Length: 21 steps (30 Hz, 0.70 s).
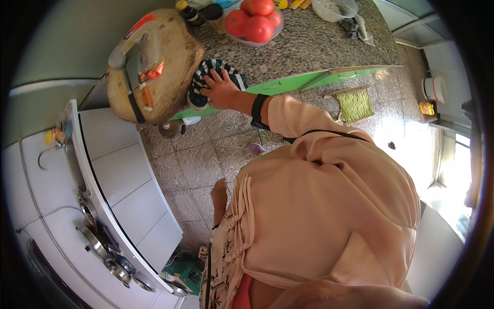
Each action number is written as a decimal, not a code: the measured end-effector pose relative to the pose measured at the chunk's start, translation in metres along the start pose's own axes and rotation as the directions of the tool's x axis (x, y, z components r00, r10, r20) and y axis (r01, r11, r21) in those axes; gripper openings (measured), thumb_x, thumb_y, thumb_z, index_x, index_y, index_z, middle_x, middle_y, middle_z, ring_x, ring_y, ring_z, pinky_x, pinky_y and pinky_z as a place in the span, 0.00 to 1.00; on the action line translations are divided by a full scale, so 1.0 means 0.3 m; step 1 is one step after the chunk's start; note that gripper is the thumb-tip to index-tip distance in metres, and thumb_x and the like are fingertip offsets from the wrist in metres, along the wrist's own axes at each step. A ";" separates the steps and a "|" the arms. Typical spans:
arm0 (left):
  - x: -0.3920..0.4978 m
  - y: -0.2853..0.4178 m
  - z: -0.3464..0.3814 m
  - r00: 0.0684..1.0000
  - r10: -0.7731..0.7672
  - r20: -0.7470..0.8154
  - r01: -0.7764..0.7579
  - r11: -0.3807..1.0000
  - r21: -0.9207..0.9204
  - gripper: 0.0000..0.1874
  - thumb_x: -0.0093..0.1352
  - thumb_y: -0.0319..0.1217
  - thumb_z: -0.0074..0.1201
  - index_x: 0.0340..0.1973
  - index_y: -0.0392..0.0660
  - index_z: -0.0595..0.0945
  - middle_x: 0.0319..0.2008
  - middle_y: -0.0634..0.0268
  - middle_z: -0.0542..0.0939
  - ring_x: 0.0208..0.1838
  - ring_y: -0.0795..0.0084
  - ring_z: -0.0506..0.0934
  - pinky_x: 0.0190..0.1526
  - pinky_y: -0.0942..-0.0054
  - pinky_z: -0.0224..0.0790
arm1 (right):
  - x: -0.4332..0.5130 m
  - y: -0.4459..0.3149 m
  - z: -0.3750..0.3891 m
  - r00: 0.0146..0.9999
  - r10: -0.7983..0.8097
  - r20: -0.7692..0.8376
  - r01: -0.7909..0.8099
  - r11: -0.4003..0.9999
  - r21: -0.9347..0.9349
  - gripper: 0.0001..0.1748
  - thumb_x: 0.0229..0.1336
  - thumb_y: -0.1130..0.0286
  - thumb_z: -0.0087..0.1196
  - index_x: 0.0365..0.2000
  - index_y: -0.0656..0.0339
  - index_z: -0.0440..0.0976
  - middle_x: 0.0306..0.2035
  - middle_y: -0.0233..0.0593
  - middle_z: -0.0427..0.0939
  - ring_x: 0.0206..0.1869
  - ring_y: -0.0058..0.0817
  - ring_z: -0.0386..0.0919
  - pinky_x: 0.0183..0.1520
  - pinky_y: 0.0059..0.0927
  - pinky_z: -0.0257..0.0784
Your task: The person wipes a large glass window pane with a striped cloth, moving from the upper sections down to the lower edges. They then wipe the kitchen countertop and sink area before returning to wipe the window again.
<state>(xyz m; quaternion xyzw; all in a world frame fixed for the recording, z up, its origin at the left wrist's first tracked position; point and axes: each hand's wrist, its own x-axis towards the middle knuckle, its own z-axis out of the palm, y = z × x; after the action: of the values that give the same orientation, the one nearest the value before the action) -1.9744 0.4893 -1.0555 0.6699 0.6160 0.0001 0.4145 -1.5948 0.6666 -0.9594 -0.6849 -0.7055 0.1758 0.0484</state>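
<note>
My right hand [222,89], with a black band at the wrist, lies with spread fingers on a dark green and white striped cloth [198,83] at the edge of the granite counter [308,50]. A whitish rim shows below the cloth; what it belongs to is unclear. Beside the cloth, a round wooden board [177,65] bears a knife with a black handle [135,106], a smaller knife with an orange handle [146,96] and a clear plastic packet [150,50]. Low at my left side, my left hand [219,190] hangs over the floor, its fingers hard to make out.
Behind the cloth stand a bowl of tomatoes [258,29], a dark bottle [189,13] and a black-lidded jar [213,15]. A plastic bowl [335,9] is farther right. Pots [92,241] stand on the white worktop at left. Green drawers [274,87] line the counter's front.
</note>
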 end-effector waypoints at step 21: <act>0.249 0.252 0.051 0.954 0.206 0.219 -0.219 0.975 0.037 0.14 0.70 0.29 0.44 0.48 0.39 0.79 0.42 0.54 0.82 0.45 0.63 0.79 0.49 0.69 0.69 | -0.918 1.115 -0.053 0.670 0.490 -0.558 -0.527 0.843 0.107 0.22 0.41 0.65 0.55 0.43 0.49 0.78 0.59 0.41 0.69 0.64 0.46 0.61 0.67 0.47 0.54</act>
<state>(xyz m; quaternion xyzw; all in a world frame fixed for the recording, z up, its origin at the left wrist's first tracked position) -1.8862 0.5502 -1.0617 0.7408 0.4918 -0.0462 0.4552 -1.2566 0.3989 -1.0020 -0.8753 -0.4449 -0.0510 0.1826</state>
